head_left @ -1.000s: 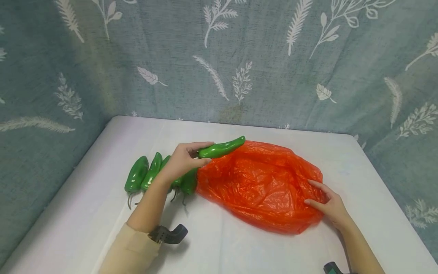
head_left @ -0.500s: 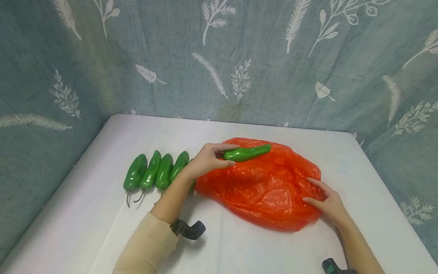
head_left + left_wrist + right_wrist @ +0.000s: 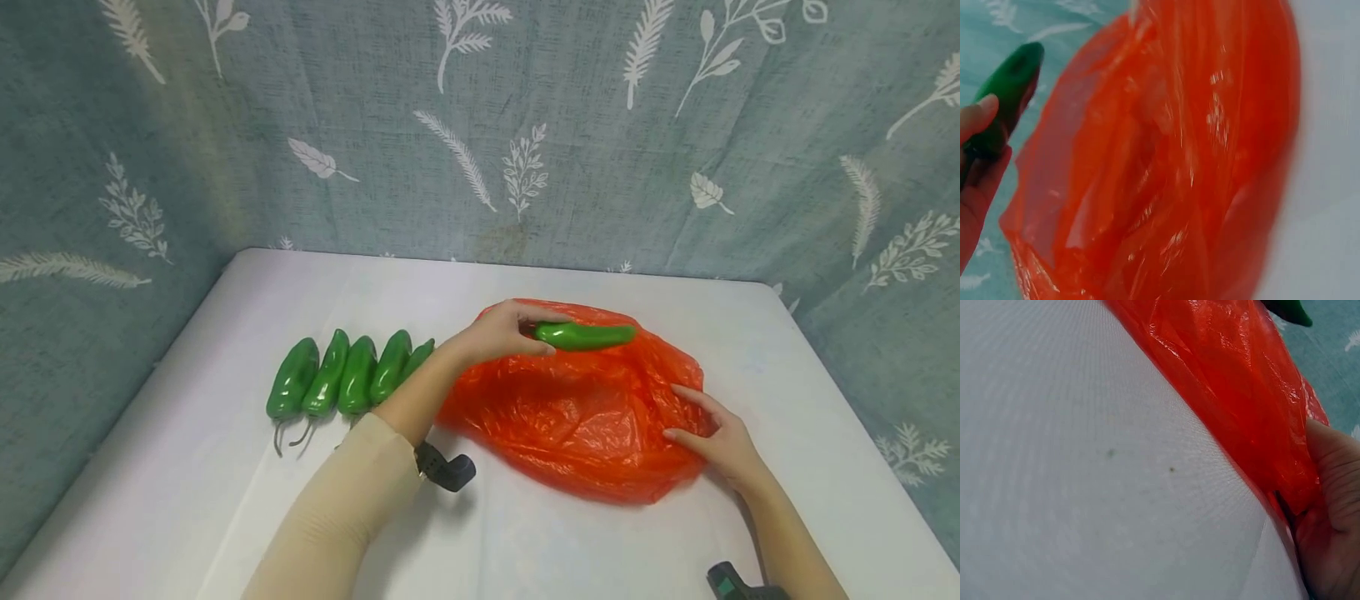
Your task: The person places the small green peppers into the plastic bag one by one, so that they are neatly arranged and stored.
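Note:
My left hand (image 3: 498, 332) pinches a glossy green pepper (image 3: 585, 336) by its stem end. The pepper lies roughly level above the back part of a red plastic bag (image 3: 570, 408), its tip pointing right. In the left wrist view the thumb and fingers hold the pepper (image 3: 1013, 94) beside the crumpled bag (image 3: 1147, 156). At the bag's right side, my right hand (image 3: 723, 446) grips the edge, thumb and forefinger on the plastic; the other fingers are hidden. The right wrist view shows this hand (image 3: 1335, 494) against the red film (image 3: 1229, 381).
Several green peppers (image 3: 324, 379) lie in a row on the white table (image 3: 187, 433), left of the bag. My left forearm partly covers the rightmost ones. A teal curtain with white leaves (image 3: 375, 167) stands behind the table and along its sides.
My left hand has carried the pepper rightward from above the bag's left edge to over its back middle, uncovering more of the row. The right hand stays at the bag's edge.

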Demonstrator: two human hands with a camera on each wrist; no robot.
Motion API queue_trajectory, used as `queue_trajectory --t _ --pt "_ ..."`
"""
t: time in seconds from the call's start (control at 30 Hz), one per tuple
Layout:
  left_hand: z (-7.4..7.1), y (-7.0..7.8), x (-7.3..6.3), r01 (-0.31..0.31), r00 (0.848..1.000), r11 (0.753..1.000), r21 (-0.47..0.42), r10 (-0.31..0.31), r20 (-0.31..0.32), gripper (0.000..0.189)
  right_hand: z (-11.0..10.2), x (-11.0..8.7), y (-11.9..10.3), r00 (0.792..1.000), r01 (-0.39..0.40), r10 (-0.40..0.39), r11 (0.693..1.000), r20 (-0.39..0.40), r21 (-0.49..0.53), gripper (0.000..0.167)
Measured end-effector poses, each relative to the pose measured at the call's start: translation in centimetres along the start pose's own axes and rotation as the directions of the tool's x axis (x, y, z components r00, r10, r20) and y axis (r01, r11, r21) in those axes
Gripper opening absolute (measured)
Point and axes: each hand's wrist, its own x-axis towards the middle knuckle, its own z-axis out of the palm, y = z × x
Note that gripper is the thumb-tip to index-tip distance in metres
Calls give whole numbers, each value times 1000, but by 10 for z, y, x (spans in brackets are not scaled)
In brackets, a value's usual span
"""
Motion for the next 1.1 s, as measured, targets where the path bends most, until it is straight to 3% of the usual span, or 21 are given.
queue_trajectory --t 0.17,0.43,0.67,0.9,1.1 --pt "-2 0 18 24 996 1000 16 -25 90 48 -1 0 1 1000 -2 2 1000 -1 -6 69" --pt "-4 -10 36 84 992 996 5 -84 95 49 0 0 1 1000 12 -12 1000 3 1 68" --pt "-4 -27 38 141 987 988 57 -145 71 49 2 2 2 999 19 -20 1000 28 8 69" --pt "1 -41 37 109 986 989 97 -120 114 47 2 2 2 999 30 -30 999 24 -15 69" --pt "6 -53 39 109 991 990 92 -115 69 47 3 1 1 999 37 -37 999 17 -3 67"
